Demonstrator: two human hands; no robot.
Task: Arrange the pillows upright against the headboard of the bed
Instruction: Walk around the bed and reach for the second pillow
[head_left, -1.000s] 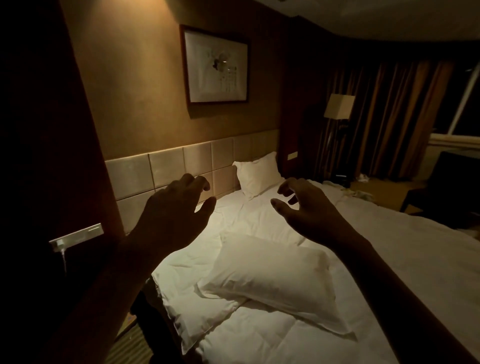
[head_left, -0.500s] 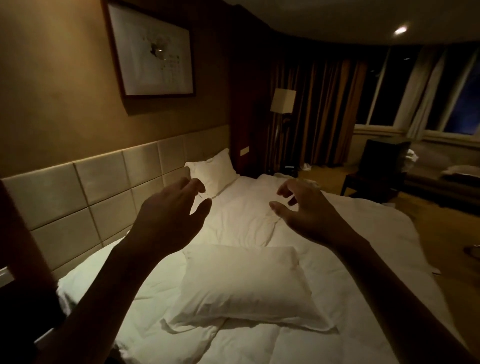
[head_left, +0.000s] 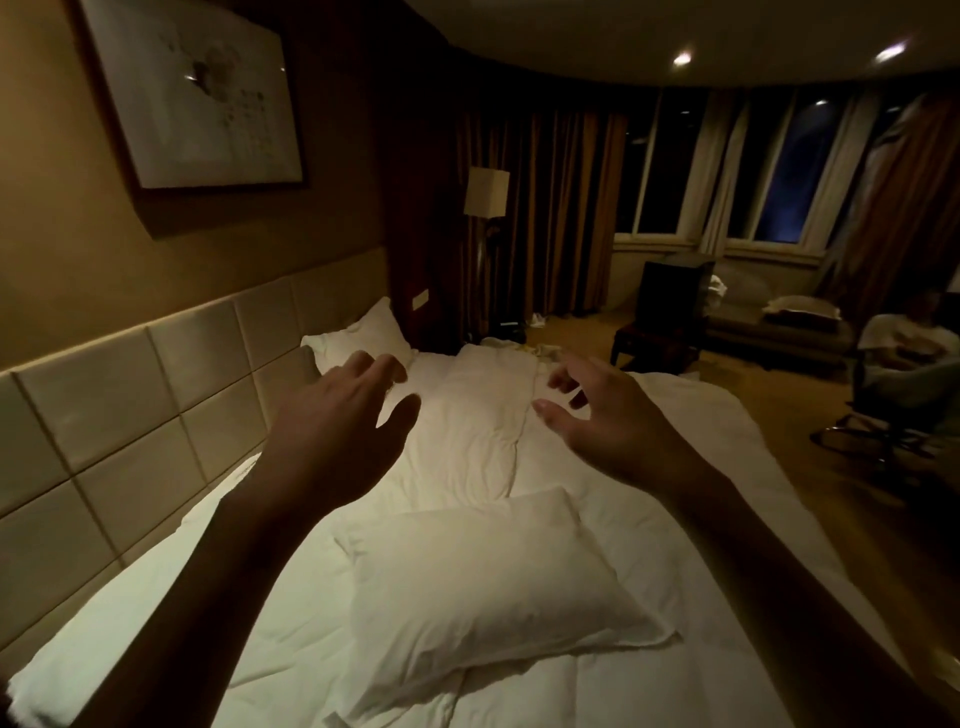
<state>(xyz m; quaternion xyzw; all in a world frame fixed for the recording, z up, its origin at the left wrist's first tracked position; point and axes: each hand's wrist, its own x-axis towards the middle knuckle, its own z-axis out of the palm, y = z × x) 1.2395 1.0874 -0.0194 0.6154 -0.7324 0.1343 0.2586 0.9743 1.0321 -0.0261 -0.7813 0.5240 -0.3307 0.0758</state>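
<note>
Near pillow (head_left: 488, 587) lies flat on the bed (head_left: 675, 467), below and nearer than both hands, long axis roughly crosswise to the arms. Left hand (head_left: 337, 431) and right hand (head_left: 613, 421) hover above it, each grip spread apart, holding nothing (neither clearly nearer). Headboard (head_left: 156, 395) lies leftward. Far pillow (head_left: 363, 332) leans against it.

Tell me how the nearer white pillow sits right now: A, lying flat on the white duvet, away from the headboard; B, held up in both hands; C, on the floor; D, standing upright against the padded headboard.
A: the nearer white pillow lies flat on the white duvet, apart from the padded beige headboard, with both open hands above it, touching nothing.
</note>
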